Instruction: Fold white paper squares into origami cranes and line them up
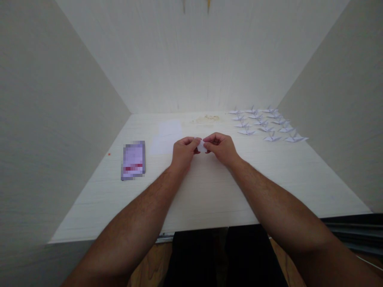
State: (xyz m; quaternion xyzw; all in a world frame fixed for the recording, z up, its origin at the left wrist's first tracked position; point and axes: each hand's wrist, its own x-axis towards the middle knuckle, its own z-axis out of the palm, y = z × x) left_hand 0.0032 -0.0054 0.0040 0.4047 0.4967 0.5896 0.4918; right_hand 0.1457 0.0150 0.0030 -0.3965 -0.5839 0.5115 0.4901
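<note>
Between my two hands, over the middle of the white table (206, 191), is a small piece of folded white paper (202, 146). My left hand (184, 150) pinches its left side between thumb and fingers. On the right side, my right hand (221, 146) grips it the same way, fingertips close to the other hand's. Most of the paper's shape is hidden by the fingers. To the right rear, several white folded paper cranes (266, 129) stand in rows. Flat white paper sheets (167, 133) lie just left of my left hand.
A purple and white pack or booklet (133, 160), blurred out, lies on the left of the table. Near it is a tiny red spot (109, 154). Brownish marks (211, 118) show at the back. Walls (203, 59) enclose the table's back and both sides.
</note>
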